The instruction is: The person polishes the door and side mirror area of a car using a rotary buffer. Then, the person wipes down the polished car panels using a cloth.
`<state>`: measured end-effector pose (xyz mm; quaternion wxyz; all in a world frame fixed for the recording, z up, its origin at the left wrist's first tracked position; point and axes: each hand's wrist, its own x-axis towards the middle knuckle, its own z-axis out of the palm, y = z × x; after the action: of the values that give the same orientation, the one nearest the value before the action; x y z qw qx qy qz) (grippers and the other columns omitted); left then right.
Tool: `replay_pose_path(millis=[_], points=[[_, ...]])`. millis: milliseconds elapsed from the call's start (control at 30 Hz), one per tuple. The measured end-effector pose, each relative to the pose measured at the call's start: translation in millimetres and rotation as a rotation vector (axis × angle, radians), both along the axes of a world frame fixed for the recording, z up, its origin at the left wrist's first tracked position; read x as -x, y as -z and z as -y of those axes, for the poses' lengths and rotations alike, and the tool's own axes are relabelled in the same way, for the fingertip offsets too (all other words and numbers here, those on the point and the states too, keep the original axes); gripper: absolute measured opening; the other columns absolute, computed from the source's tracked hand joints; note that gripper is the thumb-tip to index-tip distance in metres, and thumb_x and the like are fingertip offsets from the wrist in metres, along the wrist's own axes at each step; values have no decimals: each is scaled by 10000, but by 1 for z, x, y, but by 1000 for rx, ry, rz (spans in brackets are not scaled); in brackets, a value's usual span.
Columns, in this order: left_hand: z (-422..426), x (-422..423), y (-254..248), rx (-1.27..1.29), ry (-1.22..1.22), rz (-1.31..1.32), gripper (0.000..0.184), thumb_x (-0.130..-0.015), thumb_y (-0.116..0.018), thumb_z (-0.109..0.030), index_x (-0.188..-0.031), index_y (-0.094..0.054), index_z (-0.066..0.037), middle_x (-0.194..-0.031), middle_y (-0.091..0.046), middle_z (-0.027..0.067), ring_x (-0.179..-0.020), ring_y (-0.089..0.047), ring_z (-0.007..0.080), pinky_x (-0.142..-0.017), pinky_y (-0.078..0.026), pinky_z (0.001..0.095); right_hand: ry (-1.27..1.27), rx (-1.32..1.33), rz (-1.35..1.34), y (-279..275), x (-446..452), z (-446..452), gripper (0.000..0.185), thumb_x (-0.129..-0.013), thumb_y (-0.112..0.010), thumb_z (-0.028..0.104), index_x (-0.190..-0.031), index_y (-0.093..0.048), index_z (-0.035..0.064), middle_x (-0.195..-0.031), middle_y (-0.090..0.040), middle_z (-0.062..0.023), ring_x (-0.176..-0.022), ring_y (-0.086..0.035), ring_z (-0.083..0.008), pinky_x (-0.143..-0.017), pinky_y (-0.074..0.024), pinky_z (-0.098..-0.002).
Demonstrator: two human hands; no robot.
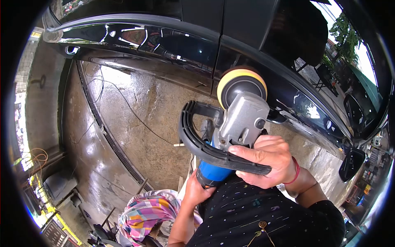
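Observation:
A polisher [245, 113] with a silver metal head and blue body [216, 166] is held up in front of me. Its round yellow-edged foam pad [225, 82] faces the glossy dark car door [181, 47]; whether they touch I cannot tell. My right hand [269, 160] is closed round the right end of the black loop handle [193, 133], beside the metal head. Lower down, my left hand [198, 190] wraps round the rear of the blue body, its fingers partly hidden. A red band circles my right wrist.
The car's side mirror [352, 164] juts out at the right. A thin cable [138, 117] runs over the wet concrete floor [152, 140], near a long floor grate [108, 138]. Checked colourful cloth [150, 214] lies at the lower left, by my left forearm.

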<state>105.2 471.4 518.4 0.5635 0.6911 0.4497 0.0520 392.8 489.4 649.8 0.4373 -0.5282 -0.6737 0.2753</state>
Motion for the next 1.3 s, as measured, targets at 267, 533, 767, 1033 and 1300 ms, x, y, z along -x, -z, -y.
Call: replay_pose_path(millis=[267,533,767,1033,1300], points=[[-13,0,53,-29,-77,91,478,-667,-843,-145,-1106,-685,-44,-1048,-740,174,-1003,-725,355,-898,-563,419,-3,-88,77,14,18,-21,526,-772,-792,174,-1275,-713,41,-694,-701,-24,-510,-595,-193,-537,-447,-321],[36,-23,82,-65,138,84,511,-683,-848,-218,-1154,-709,-75,-1163,-728,178,-1128,-671,394,-999,-521,466,44,-62,136,29,-10,69,527,-740,-820,142,-1245,-721,25,-717,-713,-23,-522,-599,-193,-563,-448,-313],[55,-46,80,-31,243,-55,732,-664,-877,-259,-1310,-625,-23,-1280,-652,261,-1256,-581,457,-1058,-494,484,179,-111,158,47,-33,146,568,-726,-829,143,-1265,-706,12,-699,-684,-15,-499,-570,-167,-572,-445,-303],[32,-10,119,-133,184,35,528,-656,-856,-201,-1135,-706,-38,-1189,-701,236,-1121,-670,418,-964,-538,466,125,-103,196,51,0,97,575,-784,-800,211,-1330,-684,73,-674,-680,15,-537,-607,-163,-602,-454,-312],[-11,-8,114,-230,-52,173,407,-750,-810,-231,-1064,-669,-13,-1015,-704,156,-975,-682,307,-873,-528,437,64,-187,174,66,33,28,601,-758,-816,261,-1333,-696,135,-612,-631,8,-554,-614,-190,-610,-450,-324]])
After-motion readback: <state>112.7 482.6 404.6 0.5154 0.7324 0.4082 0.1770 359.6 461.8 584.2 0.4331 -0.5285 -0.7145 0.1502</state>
